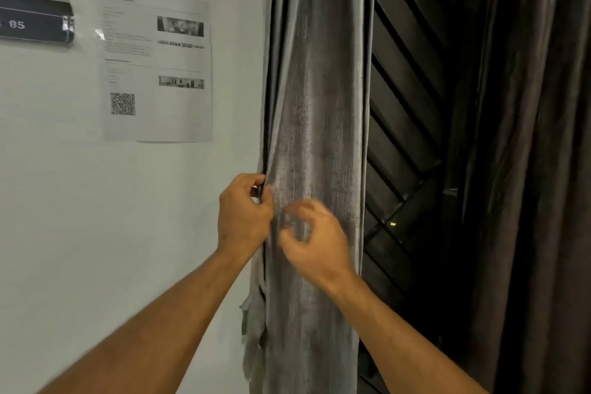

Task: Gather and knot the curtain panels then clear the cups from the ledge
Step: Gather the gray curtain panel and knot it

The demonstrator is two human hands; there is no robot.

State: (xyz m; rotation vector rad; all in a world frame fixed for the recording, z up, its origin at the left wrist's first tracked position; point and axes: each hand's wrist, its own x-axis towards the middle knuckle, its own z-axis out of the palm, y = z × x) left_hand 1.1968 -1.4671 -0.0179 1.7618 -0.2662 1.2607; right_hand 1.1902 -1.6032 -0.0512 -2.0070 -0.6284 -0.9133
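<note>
A grey curtain panel (319,105) hangs bunched in folds beside the white wall. My left hand (244,214) pinches the panel's left edge at about mid height, thumb and fingers curled round the folds. Just to its right, my right hand (315,240) is blurred in front of the fabric, its fingers curled against a fold; whether it grips the cloth cannot be told. A second, darker curtain panel (527,169) hangs at the far right. No cups or ledge are in view.
A dark window with a diagonal metal grille (412,112) shows between the two panels. On the white wall to the left hang a printed sheet with a QR code (156,67) and a dark sign (35,21).
</note>
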